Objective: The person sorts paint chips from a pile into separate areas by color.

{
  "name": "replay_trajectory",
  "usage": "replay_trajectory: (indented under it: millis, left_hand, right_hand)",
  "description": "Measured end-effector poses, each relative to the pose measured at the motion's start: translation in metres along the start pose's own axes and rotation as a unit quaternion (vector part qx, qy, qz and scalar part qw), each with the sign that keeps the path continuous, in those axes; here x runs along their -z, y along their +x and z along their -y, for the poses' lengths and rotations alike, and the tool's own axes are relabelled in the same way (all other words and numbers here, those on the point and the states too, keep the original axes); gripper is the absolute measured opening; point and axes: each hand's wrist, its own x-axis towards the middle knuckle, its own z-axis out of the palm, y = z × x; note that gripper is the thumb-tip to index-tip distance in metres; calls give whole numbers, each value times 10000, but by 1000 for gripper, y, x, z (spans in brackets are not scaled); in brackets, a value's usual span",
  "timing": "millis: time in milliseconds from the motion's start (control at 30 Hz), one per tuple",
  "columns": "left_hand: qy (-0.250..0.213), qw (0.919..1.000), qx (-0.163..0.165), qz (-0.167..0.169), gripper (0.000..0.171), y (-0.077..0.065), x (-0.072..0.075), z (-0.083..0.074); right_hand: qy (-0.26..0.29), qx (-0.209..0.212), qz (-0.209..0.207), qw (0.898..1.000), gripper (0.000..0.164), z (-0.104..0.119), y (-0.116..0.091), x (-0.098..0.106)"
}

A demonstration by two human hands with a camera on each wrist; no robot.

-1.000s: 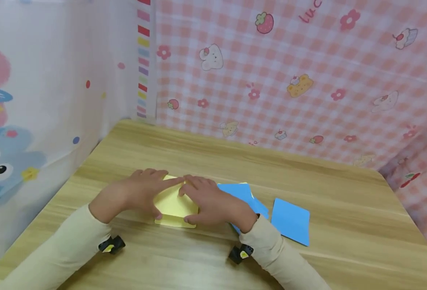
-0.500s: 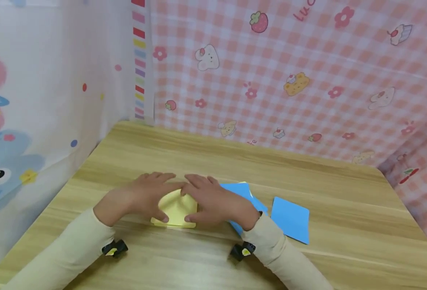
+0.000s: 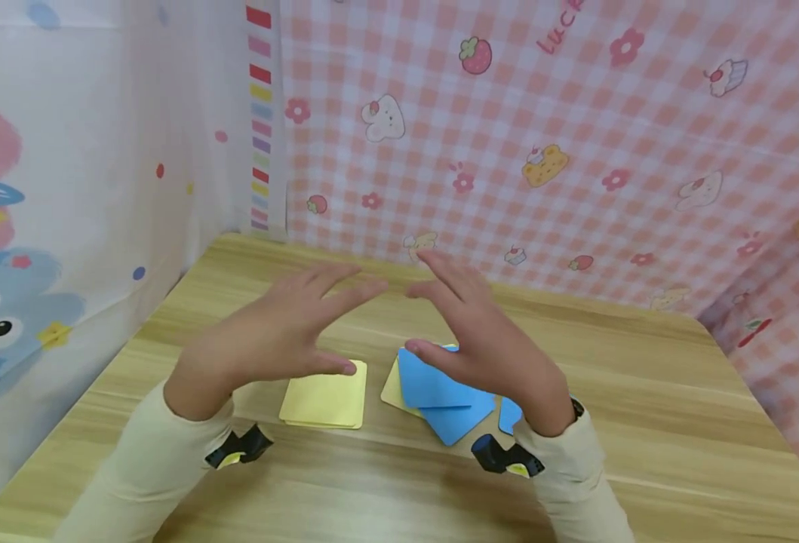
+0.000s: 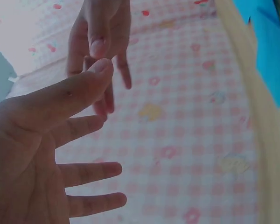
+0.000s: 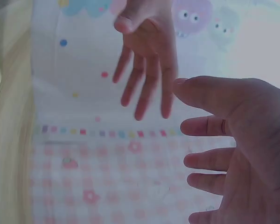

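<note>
A neat stack of yellow square cards (image 3: 324, 396) lies on the wooden table in the head view. My left hand (image 3: 284, 324) is raised above it, fingers spread, the thumb overlapping the stack's top right corner in this view. To the right, blue cards (image 3: 433, 385) lie fanned over a yellow card (image 3: 394, 391). Above these my right hand (image 3: 487, 332) hovers with parted fingers and holds nothing. Both wrist views show the palms facing each other across a gap, the left hand (image 4: 32, 154) and the right hand (image 5: 252, 149) each bare of any object.
Another blue card (image 3: 509, 415) lies farther right, partly hidden behind the right wrist. The wooden table (image 3: 372, 483) meets a pink checked cloth (image 3: 508, 136) at the back and a white printed cloth (image 3: 100, 151) on the left. Each wrist wears a small black camera.
Both hands have let go of the yellow stack, risen and drawn apart. The stack, bent and uneven a second ago, now lies flat and squared.
</note>
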Motion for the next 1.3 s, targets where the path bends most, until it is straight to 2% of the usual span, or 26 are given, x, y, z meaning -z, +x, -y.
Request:
replay_trajectory:
  millis: [133, 300, 467, 567, 667, 733, 800, 867, 1000, 1133, 1200, 1300]
  left_hand:
    - [-72, 9987, -67, 496, 91, 22, -21, -9]
    - [-138, 9913, 202, 1291, 92, 49, -39, -20]
    - [-286, 9828, 430, 1775, 91, 69, -57, -21]
    - [-274, 9738, 656, 2160, 91, 75, -77, -15]
    - [-245, 9645, 833, 2495, 89, 76, -100, -11]
    - [-246, 9616, 872, 2591, 88, 77, -113, -9]
    - [-281, 9598, 903, 2642, 88, 77, -123, -9]
    - [-263, 9597, 911, 2645, 90, 77, -129, -8]
    - [-196, 9619, 816, 2600, 92, 80, -134, -7]
    - [-254, 9662, 672, 2475, 90, 84, -130, -6]
    - [-323, 9692, 611, 2362, 89, 86, -123, -5]
    - [-449, 9758, 523, 2077, 88, 86, -104, -8]
  right_hand:
    - [-77, -417, 230, 9988, 46, -14, -22, 4]
    - [-122, -895, 499, 9947, 44, -27, -54, 6]
    - [172, -1149, 837, 9897, 47, -42, -68, -2]
    - [594, -1427, 1455, 9772, 50, -53, -70, -18]
    - [860, -1689, 2262, 9555, 56, -64, -73, -37]
    - [975, -1858, 2699, 9398, 61, -69, -74, -48]
    - [1003, -1970, 2960, 9293, 66, -72, -76, -55]
    - [999, -2003, 3031, 9263, 69, -73, -78, -59]
    - [789, -1885, 2965, 9329, 69, -76, -79, -62]
    - [574, -1795, 2819, 9408, 67, -75, -77, -56]
    - [527, -1780, 2666, 9458, 67, -72, -74, -48]
    - [503, -1764, 2278, 9563, 67, -64, -70, -29]
